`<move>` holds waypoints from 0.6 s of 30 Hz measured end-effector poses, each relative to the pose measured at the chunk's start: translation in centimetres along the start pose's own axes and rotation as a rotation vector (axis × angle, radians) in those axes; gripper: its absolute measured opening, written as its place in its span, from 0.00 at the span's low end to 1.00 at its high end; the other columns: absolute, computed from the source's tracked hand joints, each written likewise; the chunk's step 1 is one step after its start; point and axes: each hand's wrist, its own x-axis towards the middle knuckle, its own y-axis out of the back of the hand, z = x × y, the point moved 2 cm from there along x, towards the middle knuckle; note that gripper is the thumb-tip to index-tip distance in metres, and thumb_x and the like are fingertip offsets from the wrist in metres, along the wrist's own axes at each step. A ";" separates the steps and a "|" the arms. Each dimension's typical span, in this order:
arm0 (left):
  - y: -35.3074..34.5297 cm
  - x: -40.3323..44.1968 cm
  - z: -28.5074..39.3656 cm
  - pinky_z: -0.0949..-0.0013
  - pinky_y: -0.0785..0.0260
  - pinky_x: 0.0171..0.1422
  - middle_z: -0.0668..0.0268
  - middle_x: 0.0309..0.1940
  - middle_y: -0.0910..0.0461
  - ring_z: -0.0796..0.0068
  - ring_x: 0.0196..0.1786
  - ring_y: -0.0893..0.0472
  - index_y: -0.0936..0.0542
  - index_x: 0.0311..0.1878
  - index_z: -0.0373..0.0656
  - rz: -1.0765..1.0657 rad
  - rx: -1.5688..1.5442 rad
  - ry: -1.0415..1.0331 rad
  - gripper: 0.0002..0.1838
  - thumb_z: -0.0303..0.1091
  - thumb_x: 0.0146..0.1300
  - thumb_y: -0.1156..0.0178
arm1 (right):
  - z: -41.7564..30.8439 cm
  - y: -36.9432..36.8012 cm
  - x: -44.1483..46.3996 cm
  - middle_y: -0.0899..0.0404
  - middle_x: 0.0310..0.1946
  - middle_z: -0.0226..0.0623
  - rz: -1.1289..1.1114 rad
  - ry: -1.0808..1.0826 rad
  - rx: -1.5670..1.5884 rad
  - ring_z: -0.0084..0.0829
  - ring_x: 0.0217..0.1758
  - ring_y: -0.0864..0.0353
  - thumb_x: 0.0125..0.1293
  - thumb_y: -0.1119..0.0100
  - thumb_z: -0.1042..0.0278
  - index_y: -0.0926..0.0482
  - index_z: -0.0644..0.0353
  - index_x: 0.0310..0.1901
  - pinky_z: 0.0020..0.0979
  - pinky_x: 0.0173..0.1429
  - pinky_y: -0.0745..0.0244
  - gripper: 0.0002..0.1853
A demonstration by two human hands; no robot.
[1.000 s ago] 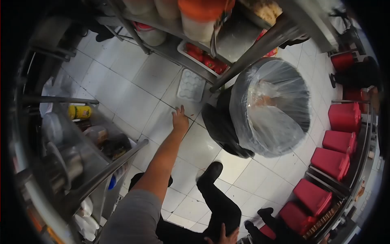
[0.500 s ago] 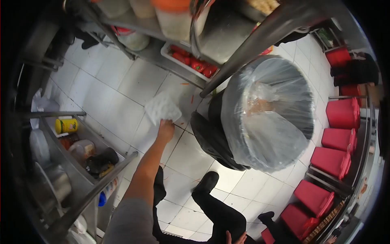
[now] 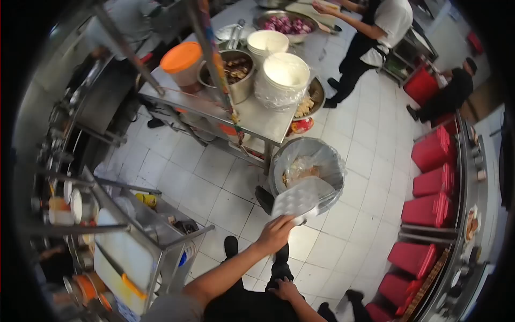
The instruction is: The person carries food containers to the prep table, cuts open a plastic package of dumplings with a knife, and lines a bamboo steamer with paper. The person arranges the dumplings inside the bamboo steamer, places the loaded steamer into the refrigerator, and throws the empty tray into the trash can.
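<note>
My left hand [image 3: 276, 234] is closed on the near edge of a translucent white plastic tray [image 3: 298, 198] with a bumpy, dimpled surface. The tray overlaps the near rim of a large bin lined with a clear plastic bag [image 3: 332, 155]; contact with the rim cannot be made out. Some brownish scraps [image 3: 306, 173] lie inside the bag. My right hand [image 3: 285, 288] rests on my dark-trousered thigh, fingers apart and holding nothing.
A steel table [image 3: 257, 121] beyond the bin bears an orange-lidded tub [image 3: 181, 60], a pot [image 3: 236, 75] and white buckets [image 3: 286, 71]. At left, a knife [image 3: 126, 279] lies on a cutting board [image 3: 107, 241]. Red bins [image 3: 426, 209] line the right. Other people stand nearby.
My left hand has lifted the tray from low near the floor and brought it to the bin's opening. The view has risen, showing the tabletop and co-workers.
</note>
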 end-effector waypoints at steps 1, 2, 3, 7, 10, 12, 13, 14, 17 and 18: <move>-2.0 2.8 -0.4 0.59 0.24 0.54 0.55 0.50 0.22 0.52 0.51 0.19 0.24 0.47 0.36 0.009 -0.073 -0.034 0.17 0.16 0.51 0.42 | 0.8 1.8 -0.5 0.30 0.66 0.64 0.003 0.030 -0.041 0.61 0.69 0.29 0.61 0.40 0.29 0.26 0.53 0.67 0.50 0.70 0.31 0.41; -5.4 4.0 -3.0 0.56 0.26 0.59 0.53 0.56 0.23 0.50 0.59 0.22 0.23 0.50 0.37 -0.087 -0.102 0.009 0.18 0.19 0.53 0.41 | 0.8 4.8 -1.2 0.26 0.64 0.60 -0.034 0.062 0.038 0.56 0.68 0.27 0.62 0.40 0.31 0.25 0.54 0.66 0.47 0.70 0.30 0.40; -9.5 4.7 -6.3 0.47 0.32 0.66 0.49 0.65 0.27 0.49 0.70 0.29 0.22 0.54 0.39 -0.108 0.072 -0.060 0.19 0.24 0.57 0.41 | 0.5 7.0 -1.5 0.22 0.61 0.56 -0.100 0.102 0.099 0.52 0.67 0.25 0.64 0.41 0.32 0.24 0.56 0.65 0.45 0.69 0.29 0.38; -10.4 4.1 -5.6 0.38 0.33 0.63 0.46 0.60 0.24 0.48 0.69 0.29 0.13 0.43 0.43 -0.468 0.397 0.456 0.13 0.35 0.59 0.40 | 8.6 8.0 0.4 0.16 0.53 0.49 0.054 0.185 0.073 0.48 0.57 0.16 0.68 0.40 0.42 0.18 0.54 0.57 0.42 0.59 0.20 0.27; -7.3 -2.2 -1.6 0.47 0.29 0.61 0.48 0.51 0.21 0.48 0.57 0.22 0.19 0.47 0.39 -0.463 0.105 0.530 0.12 0.27 0.62 0.46 | 18.7 7.9 5.4 0.14 0.48 0.44 0.077 0.561 -0.301 0.45 0.52 0.14 0.69 0.41 0.49 0.14 0.46 0.52 0.42 0.52 0.17 0.17; -6.0 -11.1 -0.3 0.50 0.25 0.59 0.47 0.51 0.21 0.50 0.57 0.20 0.20 0.53 0.38 -0.252 0.104 0.398 0.17 0.28 0.59 0.41 | 17.1 11.3 6.7 0.13 0.46 0.42 0.038 0.558 -0.418 0.43 0.51 0.14 0.70 0.41 0.52 0.13 0.43 0.50 0.42 0.50 0.17 0.13; -4.3 -15.8 0.8 0.49 0.24 0.57 0.48 0.49 0.19 0.48 0.54 0.19 0.20 0.52 0.39 -0.408 0.137 0.565 0.17 0.29 0.59 0.41 | 16.6 12.8 6.3 0.13 0.43 0.39 0.005 0.505 -0.507 0.41 0.50 0.14 0.70 0.42 0.55 0.13 0.40 0.47 0.42 0.49 0.16 0.11; -2.8 -20.6 1.8 0.48 0.23 0.53 0.51 0.45 0.17 0.48 0.51 0.17 0.19 0.51 0.41 -0.512 0.178 0.763 0.16 0.31 0.58 0.39 | 13.7 14.8 5.6 0.13 0.44 0.38 0.029 0.812 -0.691 0.40 0.50 0.14 0.70 0.42 0.55 0.12 0.39 0.46 0.42 0.50 0.16 0.10; 1.3 -39.7 4.6 0.48 0.21 0.45 0.49 0.44 0.14 0.50 0.47 0.14 0.14 0.41 0.40 -0.559 0.226 1.179 0.12 0.30 0.53 0.37 | 2.1 16.7 3.0 0.13 0.45 0.45 0.106 0.711 -0.329 0.46 0.50 0.14 0.64 0.34 0.53 0.14 0.58 0.46 0.42 0.55 0.20 0.17; 3.5 -44.4 8.0 0.50 0.20 0.46 0.49 0.46 0.14 0.52 0.49 0.14 0.12 0.41 0.39 -0.425 0.225 1.459 0.12 0.27 0.53 0.39 | -2.1 16.4 2.0 0.13 0.45 0.47 0.069 0.715 -0.280 0.46 0.51 0.14 0.63 0.33 0.54 0.15 0.62 0.46 0.41 0.56 0.20 0.19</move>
